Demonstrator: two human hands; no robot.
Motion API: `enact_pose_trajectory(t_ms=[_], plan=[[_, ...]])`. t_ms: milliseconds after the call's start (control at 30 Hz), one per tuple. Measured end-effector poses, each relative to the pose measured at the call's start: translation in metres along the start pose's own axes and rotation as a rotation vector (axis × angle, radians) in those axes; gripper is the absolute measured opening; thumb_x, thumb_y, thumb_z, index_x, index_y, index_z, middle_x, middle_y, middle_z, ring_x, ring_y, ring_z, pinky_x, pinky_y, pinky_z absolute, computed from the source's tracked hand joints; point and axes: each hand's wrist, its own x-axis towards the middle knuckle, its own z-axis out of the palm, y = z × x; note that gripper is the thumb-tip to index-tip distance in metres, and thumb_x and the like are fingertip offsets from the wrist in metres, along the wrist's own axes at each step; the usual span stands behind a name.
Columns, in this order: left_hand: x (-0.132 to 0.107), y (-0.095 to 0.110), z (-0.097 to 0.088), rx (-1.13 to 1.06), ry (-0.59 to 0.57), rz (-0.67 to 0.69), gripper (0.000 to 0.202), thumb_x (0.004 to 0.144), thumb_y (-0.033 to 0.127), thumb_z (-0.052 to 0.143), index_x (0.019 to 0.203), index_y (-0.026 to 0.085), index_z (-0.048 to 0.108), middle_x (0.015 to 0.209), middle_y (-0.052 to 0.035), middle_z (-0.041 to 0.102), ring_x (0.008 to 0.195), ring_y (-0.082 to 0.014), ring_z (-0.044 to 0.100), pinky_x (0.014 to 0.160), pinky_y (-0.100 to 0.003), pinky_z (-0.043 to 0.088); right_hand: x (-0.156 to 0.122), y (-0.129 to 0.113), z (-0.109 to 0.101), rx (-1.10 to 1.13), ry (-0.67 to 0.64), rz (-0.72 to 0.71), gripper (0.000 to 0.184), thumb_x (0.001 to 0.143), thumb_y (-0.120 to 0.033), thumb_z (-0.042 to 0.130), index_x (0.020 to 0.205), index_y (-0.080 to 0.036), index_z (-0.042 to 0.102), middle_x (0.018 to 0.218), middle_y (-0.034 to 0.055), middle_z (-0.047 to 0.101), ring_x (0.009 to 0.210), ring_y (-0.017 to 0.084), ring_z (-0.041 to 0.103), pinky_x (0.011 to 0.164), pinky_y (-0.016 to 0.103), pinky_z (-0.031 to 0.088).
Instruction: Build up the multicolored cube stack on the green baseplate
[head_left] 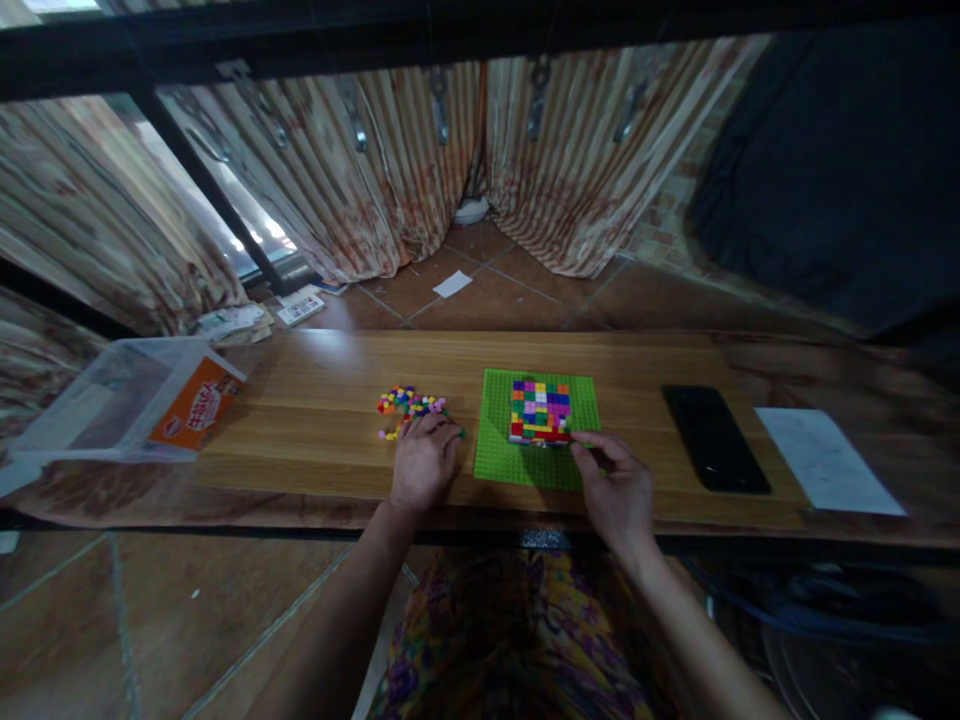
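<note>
A green baseplate [501, 450] lies on a low wooden board [315, 400]. A block of small multicoloured bricks [540, 410] is built on the baseplate. My right hand [613, 490] is at the block's near right corner, fingers pinched together at its red bottom row; what they pinch is too small to name. To the left lies a loose heap of small coloured bricks [409, 402]. My left hand [424, 462] rests at that heap's near edge, fingers curled down onto the bricks.
A black phone [715, 438] lies right of the baseplate, a white sheet [825, 460] beyond it. A clear plastic box with an orange label [127, 398] stands at the left end. Curtains [360, 170] hang behind, above a tiled floor.
</note>
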Motion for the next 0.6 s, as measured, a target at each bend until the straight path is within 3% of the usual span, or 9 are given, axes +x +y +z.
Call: enact_pose_trajectory(t_ms=[200,333,600], plan=[[0.002,0.009,-0.003,-0.009,-0.006,-0.052,0.021,0.085,0.022,0.052,0.102,0.023,0.065,0.108,-0.0054,0.068,0.105,-0.0227,0.060,0.094,-0.037,0.044,0.000,0.001,-0.001,0.025,-0.006,0.010,0.020,0.083,-0.033,0.058,0.089,-0.019,0.072,0.092,0.0069,0.068,0.086,0.020,0.064,0.077,0.035,0.050],[0.009,0.021,-0.002,0.079,-0.060,-0.093,0.020,0.087,0.033,0.052,0.096,0.021,0.066,0.100,-0.0071,0.069,0.098,-0.0234,0.062,0.089,-0.036,0.046,0.000,0.000,0.000,0.024,-0.013,0.024,0.020,0.083,-0.034,0.058,0.088,-0.019,0.071,0.093,0.0067,0.069,0.088,0.020,0.064,0.078,0.035,0.050],[0.019,0.031,0.003,0.113,-0.042,-0.151,0.019,0.086,0.022,0.048,0.088,0.019,0.067,0.097,-0.0099,0.068,0.095,-0.0247,0.062,0.086,-0.037,0.047,-0.001,0.000,-0.004,0.025,-0.016,0.018,0.020,0.084,-0.034,0.057,0.088,-0.020,0.071,0.091,0.0063,0.068,0.085,0.020,0.064,0.076,0.034,0.051]])
